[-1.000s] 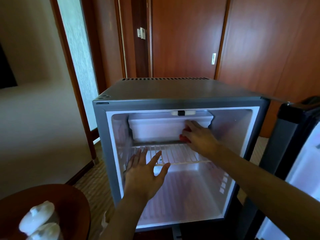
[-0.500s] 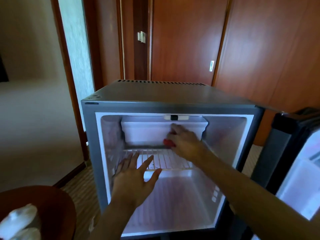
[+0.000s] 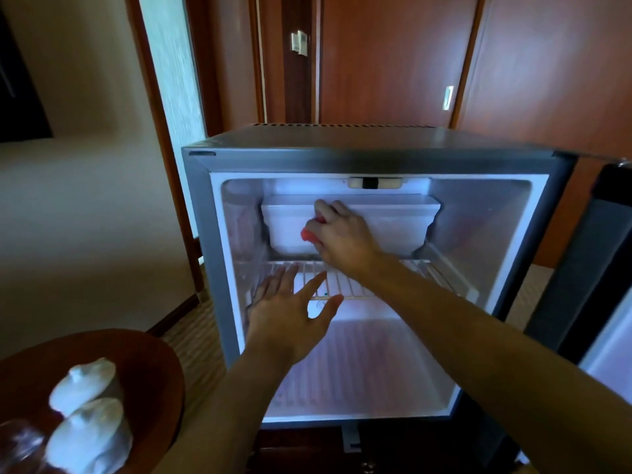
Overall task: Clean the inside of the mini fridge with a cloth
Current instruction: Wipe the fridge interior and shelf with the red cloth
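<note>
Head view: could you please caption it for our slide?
Right hand wipes freezer box with red cloth; left hand open.

Dim room; the fridge (image 3: 342, 302) interior glows pale violet-white, the brightest area. Wide-angle bending at frame edges. White lids (image 3: 85, 415) lower left blurred; overall image soft, slightly smeared

At lower left we see a round dark wooden table (image 3: 150, 378) carrying two white lidded cups (image 3: 87, 415), one just behind the other. Behind stand reddish wooden doors (image 3: 386, 59); one bears a small metal pull (image 3: 447, 97). A white switch plate (image 3: 299, 43) sits on the frame. We see a cream wall (image 3: 85, 206) at left and patterned carpet (image 3: 195, 340) below.
</note>
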